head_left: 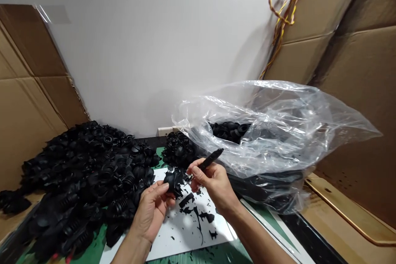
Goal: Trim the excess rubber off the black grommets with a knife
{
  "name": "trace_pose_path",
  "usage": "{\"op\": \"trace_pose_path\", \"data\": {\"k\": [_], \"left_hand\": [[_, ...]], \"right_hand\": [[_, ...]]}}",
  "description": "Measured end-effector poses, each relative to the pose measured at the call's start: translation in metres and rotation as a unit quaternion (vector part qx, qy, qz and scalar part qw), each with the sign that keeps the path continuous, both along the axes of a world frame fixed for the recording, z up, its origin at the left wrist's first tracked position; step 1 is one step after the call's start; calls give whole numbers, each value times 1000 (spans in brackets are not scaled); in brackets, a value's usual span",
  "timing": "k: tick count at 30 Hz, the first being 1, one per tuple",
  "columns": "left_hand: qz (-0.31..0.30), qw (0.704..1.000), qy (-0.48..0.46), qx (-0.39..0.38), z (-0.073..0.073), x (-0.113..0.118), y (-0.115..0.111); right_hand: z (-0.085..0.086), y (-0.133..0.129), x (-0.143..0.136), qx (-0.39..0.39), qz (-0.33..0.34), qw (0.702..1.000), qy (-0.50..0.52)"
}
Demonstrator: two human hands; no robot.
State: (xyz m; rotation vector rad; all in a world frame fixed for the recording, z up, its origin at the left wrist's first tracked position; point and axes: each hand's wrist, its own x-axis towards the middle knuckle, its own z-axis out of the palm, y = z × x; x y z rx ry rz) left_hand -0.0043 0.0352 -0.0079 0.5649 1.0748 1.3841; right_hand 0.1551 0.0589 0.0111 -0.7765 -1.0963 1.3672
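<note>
My left hand [152,206] is closed around the lower left side of a black rubber part [171,180] with ragged flash along its edge. In my right hand [215,182] is a black pen-shaped tool [212,159], its back end pointing up and right. The tool's thin tip lies close to the part's ragged side; whether it touches is too small to tell. Under both hands, black rubber scraps [186,201] are scattered over a white board [173,241].
A large heap of black ribbed rubber parts [93,169] covers the left side, with a smaller dark pile [178,148] behind my hands. On the right sits a clear plastic bag [278,140] containing more black parts. Cardboard [27,78] stands at both sides against a pale wall [154,49].
</note>
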Motion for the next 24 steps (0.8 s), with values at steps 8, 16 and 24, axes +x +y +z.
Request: {"op": "trace_pose_path", "data": {"k": [8, 16, 24], "left_hand": [[35, 998, -51, -8, -4, 5, -4], [44, 999, -13, 0, -18, 9, -5], [13, 1000, 18, -9, -15, 12, -7]], "right_hand": [[0, -5, -17, -23, -70, 997, 6], [-13, -9, -25, -13, -117, 992, -55], [-14, -16, -26, 31, -122, 982, -140]]}}
